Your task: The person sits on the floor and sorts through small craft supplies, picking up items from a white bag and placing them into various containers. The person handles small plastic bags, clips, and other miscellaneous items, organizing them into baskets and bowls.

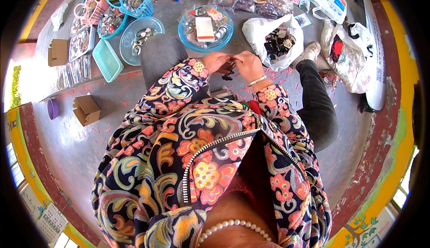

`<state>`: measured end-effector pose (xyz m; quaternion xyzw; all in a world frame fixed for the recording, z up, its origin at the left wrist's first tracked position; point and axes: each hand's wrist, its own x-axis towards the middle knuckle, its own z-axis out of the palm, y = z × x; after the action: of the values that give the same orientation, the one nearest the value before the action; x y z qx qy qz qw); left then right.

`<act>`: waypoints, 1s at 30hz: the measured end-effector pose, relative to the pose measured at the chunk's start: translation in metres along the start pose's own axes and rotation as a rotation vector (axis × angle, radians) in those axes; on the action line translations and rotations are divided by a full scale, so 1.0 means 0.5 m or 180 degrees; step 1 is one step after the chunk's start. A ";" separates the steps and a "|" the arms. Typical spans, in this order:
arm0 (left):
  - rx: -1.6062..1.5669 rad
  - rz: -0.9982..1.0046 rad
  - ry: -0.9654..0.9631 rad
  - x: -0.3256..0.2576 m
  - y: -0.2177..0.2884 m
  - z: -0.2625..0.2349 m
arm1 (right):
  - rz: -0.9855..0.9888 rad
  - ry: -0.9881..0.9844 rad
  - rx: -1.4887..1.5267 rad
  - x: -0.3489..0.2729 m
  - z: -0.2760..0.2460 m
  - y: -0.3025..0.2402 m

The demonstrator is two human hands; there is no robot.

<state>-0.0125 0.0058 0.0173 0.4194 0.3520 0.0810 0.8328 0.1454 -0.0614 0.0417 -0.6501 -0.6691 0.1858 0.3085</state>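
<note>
A white plastic bag (pixel 264 33) of dark pieces lies just right of the hands. Beside it, the left hand (pixel 216 62) and right hand (pixel 247 63) meet, both pinching a small dark piece (pixel 229 65) between their fingertips.

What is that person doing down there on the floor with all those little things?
A person in a flowery jacket sits on the floor, with the left hand and right hand close together, pinching a small dark piece between them. Just ahead is a blue bowl with a white card and bits in it, and a white bag full of dark pieces. Baskets and trays of small parts sit farther to the left.
</note>
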 end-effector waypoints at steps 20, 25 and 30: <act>-0.0002 -0.0035 -0.0055 0.000 0.001 0.004 | -0.0285 -0.0064 -0.0059 0.000 0.004 0.008; -0.0221 -0.0074 0.0056 0.004 0.003 -0.004 | -0.0090 -0.0410 -0.0212 0.007 -0.023 -0.023; -0.0130 0.0196 -0.0132 -0.007 0.003 -0.006 | -0.0016 -0.0392 -0.0361 0.010 -0.036 -0.050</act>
<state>-0.0169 0.0073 0.0193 0.4145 0.3199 0.1051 0.8455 0.1386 -0.0616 0.0721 -0.6521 -0.6980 0.1865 0.2299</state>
